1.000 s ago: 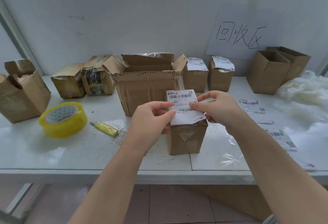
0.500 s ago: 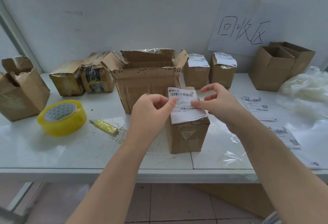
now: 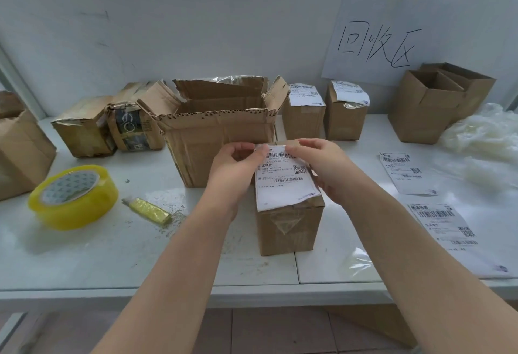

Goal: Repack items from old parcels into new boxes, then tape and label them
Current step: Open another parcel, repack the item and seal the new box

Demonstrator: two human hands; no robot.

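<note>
1. Small box (image 3: 288, 230): closed and upright near the front edge of the worktop (image 3: 112, 258), just in front of the large open box (image 3: 218, 146).
2. Shipping label (image 3: 283, 185): laid over the top of the small box, with its lower edge hanging past the front face. Whether it is stuck down cannot be told.
3. Left hand (image 3: 235, 168): thumb and forefinger pinch the label's upper left corner, and the other fingers are curled.
4. Right hand (image 3: 322, 168): fingers are curled and pinch the label's upper right corner.
5. Tape roll (image 3: 73, 196): yellow, lying flat at the left. A yellow cutter (image 3: 148, 209) lies between it and the small box.
6. Two labelled boxes (image 3: 304, 120): closed, side by side at the back, to the right of the large open box.
7. Loose labels (image 3: 403, 174): two lie flat on the worktop at the right.
</note>
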